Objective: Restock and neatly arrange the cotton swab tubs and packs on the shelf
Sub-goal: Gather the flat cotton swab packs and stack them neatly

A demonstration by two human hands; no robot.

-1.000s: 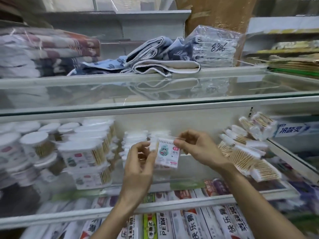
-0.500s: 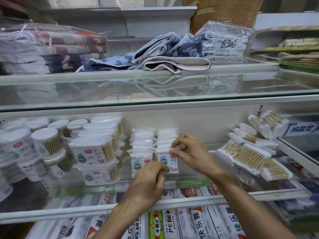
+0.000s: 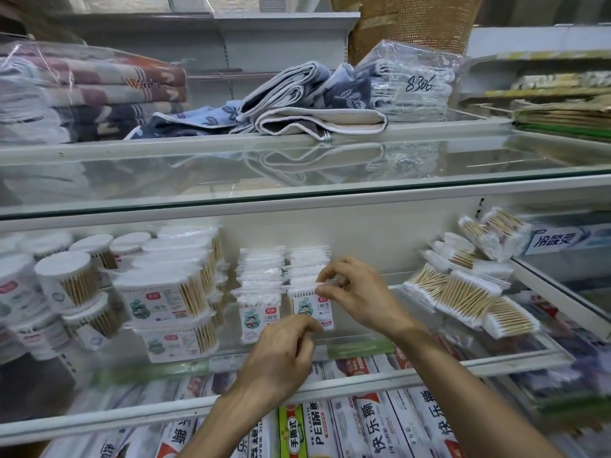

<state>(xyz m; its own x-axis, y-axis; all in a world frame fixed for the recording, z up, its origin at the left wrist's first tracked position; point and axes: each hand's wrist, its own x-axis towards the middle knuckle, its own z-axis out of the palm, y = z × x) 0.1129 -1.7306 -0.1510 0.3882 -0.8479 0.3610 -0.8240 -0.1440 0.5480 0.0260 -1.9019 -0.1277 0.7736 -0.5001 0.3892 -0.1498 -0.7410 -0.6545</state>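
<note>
On my feed the right hand [image 3: 358, 294] pinches the top edge of a small clear cotton swab pack with a cartoon label [image 3: 309, 310]. The pack stands upright at the front of the right-hand row on the glass shelf [image 3: 463, 365]. The left hand [image 3: 281, 357] curls at its lower edge; I cannot tell whether it grips. Round white-topped tubs [image 3: 67, 282] stand far left, and loose wooden-stick packs [image 3: 469, 295] lie to the right.
</note>
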